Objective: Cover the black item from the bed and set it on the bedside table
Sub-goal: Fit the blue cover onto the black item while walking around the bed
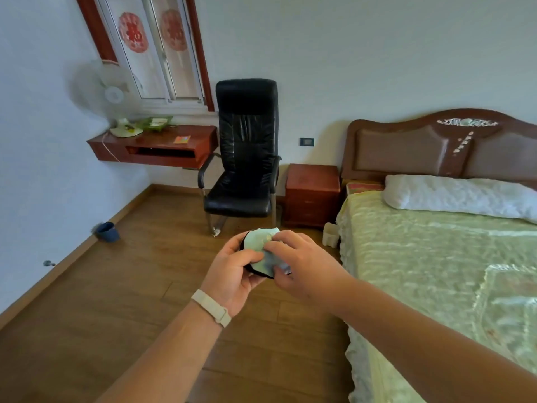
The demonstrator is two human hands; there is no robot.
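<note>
Both hands hold the black item (259, 274) in mid-air above the floor (122, 286), beside the bed (436, 257). The left grip (232, 274) cups it from below; the right grip (293, 263) pinches a pale cover (257, 242) over it. The bedside tabletop (312, 173) stands well beyond.
</note>
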